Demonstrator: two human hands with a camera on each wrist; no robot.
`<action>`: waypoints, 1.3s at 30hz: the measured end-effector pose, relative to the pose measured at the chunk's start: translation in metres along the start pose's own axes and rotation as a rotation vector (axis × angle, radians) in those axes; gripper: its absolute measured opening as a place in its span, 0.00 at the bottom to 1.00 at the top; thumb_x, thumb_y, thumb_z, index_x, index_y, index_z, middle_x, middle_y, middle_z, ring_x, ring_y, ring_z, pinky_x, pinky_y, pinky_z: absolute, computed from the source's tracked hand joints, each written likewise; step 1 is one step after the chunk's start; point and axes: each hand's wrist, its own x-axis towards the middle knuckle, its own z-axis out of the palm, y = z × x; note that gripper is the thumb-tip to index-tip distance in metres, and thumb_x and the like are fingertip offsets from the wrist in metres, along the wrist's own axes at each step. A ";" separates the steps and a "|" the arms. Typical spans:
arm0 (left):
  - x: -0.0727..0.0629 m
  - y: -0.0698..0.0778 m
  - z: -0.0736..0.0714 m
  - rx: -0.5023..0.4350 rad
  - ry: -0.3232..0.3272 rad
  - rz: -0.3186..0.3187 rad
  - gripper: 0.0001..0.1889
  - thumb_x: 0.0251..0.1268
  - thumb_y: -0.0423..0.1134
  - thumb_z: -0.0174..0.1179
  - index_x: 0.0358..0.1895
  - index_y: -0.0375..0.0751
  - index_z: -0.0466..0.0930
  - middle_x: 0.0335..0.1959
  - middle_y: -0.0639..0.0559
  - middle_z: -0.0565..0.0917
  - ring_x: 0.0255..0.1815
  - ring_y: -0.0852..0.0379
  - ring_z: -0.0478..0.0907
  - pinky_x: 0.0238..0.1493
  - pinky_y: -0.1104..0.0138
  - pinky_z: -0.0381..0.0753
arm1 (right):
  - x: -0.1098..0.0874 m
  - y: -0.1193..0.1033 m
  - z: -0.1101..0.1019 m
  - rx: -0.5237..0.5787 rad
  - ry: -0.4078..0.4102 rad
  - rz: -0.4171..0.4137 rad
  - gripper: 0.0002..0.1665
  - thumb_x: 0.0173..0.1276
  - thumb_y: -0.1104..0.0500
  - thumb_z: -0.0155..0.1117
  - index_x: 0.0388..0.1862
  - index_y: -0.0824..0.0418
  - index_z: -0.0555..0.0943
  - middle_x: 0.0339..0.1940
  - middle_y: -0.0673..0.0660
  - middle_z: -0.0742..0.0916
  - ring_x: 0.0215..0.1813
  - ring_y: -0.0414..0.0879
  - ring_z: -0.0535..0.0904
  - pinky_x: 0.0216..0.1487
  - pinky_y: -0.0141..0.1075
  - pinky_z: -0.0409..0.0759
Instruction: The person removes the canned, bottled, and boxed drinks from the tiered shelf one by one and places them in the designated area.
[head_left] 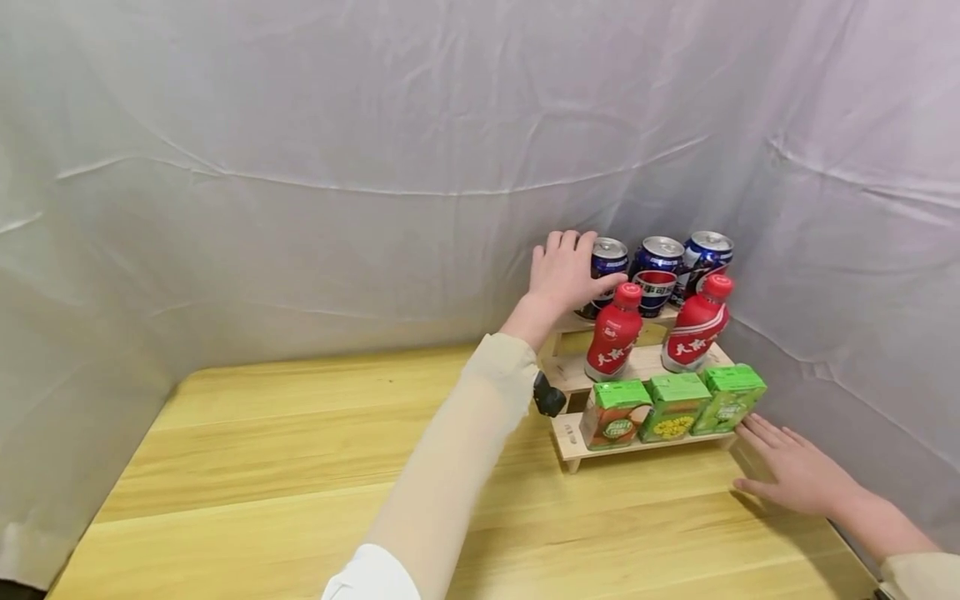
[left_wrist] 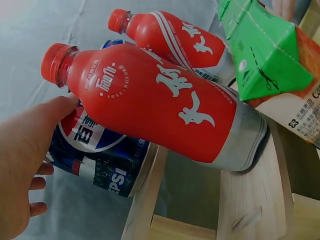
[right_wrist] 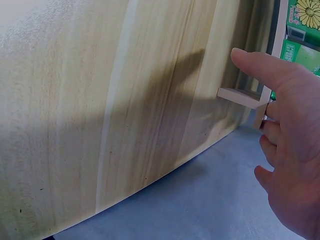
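Note:
My left hand [head_left: 564, 271] is at the leftmost blue cola can [head_left: 609, 263] on the rack's top tier. Its fingers are spread on the can's left side, and the thumb reaches across the front near the red cap of a bottle [head_left: 617, 333]. In the left wrist view the fingertips show beside the can [left_wrist: 100, 155], not wrapped round it. My right hand [head_left: 802, 475] lies low by the right end of the wooden rack [head_left: 573, 450], fingers extended toward the bottom tier next to the green drink carton [head_left: 731, 404]. It holds nothing.
Two more cola cans [head_left: 656, 279] stand on the top tier. A second red bottle [head_left: 696, 329] is on the middle tier. The bottom tier also bears a brown-and-green carton [head_left: 615, 421] and a yellow-flower carton [head_left: 673, 408]. Grey cloth [head_left: 337, 250] hangs behind the wooden table [head_left: 285, 467].

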 end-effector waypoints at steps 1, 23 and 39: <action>0.000 -0.001 0.000 -0.014 0.004 -0.005 0.44 0.54 0.80 0.45 0.70 0.57 0.63 0.66 0.57 0.70 0.67 0.55 0.62 0.63 0.58 0.67 | 0.001 0.000 -0.001 -0.001 -0.004 -0.001 0.52 0.57 0.39 0.70 0.67 0.75 0.67 0.67 0.77 0.71 0.70 0.70 0.63 0.73 0.33 0.18; -0.010 -0.009 -0.009 -0.026 0.090 -0.015 0.42 0.50 0.81 0.50 0.60 0.54 0.71 0.59 0.60 0.74 0.61 0.57 0.64 0.54 0.62 0.66 | 0.007 0.000 0.000 -0.016 0.052 -0.046 0.52 0.55 0.40 0.71 0.65 0.76 0.69 0.65 0.77 0.73 0.72 0.69 0.62 0.69 0.26 0.16; -0.026 -0.024 -0.018 0.067 0.163 0.035 0.41 0.48 0.82 0.50 0.55 0.53 0.74 0.55 0.59 0.76 0.58 0.57 0.66 0.53 0.62 0.65 | 0.005 0.001 0.004 -0.016 0.066 -0.047 0.51 0.54 0.40 0.72 0.65 0.76 0.69 0.65 0.77 0.73 0.76 0.66 0.58 0.69 0.26 0.16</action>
